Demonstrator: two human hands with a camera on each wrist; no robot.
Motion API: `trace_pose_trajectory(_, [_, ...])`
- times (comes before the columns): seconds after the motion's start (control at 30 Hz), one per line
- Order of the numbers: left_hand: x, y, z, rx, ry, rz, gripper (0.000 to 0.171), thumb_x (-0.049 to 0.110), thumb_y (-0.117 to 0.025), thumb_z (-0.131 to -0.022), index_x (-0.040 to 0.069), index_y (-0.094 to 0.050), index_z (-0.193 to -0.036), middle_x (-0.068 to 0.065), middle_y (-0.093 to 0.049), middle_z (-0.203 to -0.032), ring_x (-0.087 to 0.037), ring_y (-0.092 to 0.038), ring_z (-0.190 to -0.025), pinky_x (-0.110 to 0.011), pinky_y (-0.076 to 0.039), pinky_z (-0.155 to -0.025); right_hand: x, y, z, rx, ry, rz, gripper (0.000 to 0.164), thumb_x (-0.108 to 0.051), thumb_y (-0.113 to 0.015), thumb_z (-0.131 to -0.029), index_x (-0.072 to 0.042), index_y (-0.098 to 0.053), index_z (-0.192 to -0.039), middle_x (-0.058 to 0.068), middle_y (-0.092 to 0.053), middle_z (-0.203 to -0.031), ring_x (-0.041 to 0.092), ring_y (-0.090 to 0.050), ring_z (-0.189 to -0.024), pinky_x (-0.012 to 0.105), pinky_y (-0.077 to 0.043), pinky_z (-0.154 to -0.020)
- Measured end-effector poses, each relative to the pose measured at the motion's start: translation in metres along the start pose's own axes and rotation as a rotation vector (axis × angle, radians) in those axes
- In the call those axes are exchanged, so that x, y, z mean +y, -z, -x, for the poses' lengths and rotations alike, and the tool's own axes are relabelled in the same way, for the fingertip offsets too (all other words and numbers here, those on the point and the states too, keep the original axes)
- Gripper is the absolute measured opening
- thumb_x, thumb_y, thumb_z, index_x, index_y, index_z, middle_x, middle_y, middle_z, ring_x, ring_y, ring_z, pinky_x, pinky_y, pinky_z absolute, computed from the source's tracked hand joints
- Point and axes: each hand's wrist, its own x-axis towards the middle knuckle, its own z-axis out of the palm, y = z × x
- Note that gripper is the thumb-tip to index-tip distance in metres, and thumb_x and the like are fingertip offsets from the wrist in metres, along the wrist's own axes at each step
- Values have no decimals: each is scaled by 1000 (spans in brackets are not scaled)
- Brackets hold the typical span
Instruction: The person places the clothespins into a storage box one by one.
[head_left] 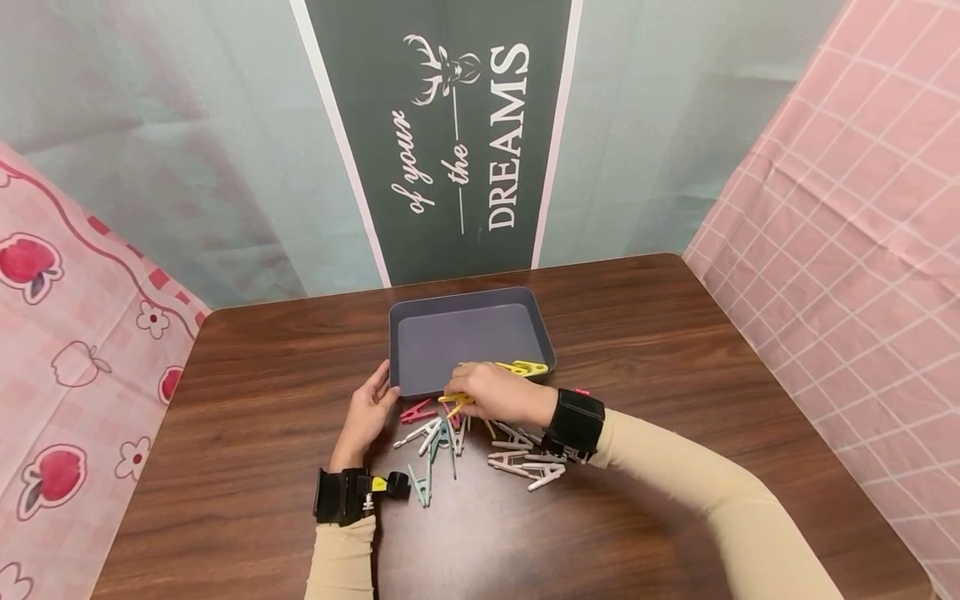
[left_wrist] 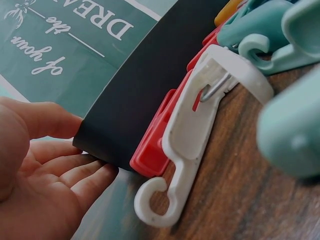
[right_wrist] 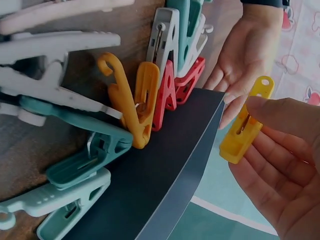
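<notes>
We pinch a yellow clip (right_wrist: 241,131) in our right hand (head_left: 495,393), thumb and fingers only the clip's width apart. The clip is by the near wall of the gray tray (head_left: 465,342). Our left hand (head_left: 369,417) holds the tray's corner, thumb on top and fingers tucked under. An orange clip (right_wrist: 148,85) sits below our right fingers, outside the tray. Two red clips (head_left: 417,411) are between our hands. White clips (head_left: 546,475) and green clips (head_left: 422,487) lie on the surface (head_left: 637,333), closer to us than our fingers.
</notes>
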Motion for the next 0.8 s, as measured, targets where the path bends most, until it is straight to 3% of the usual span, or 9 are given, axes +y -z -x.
trace_pose_trajectory(0.33, [1,-1,-1,9,1,4,59,-2,-47,-97,-4,-23,-151,-24,-24,-158,-39,-32,-144,-41,-32,-116,4,4,-9,49,-56,-54,24,-11,-72,-84,-7,-71,-108,5,-70,-97,14,-63,-88,26,-58,-77])
trace_pose_trajectory(0.8, [0,-1,-1,12,-3,-6,59,-1,-47,-97,-3,-23,-151,-24,-24,-158,-39,-31,-144,-41,-32,-115,15,-3,-22,66,-211,-125,25,-12,-71,-86,-5,-70,-110,7,-70,-101,19,-65,-94,30,-58,-84])
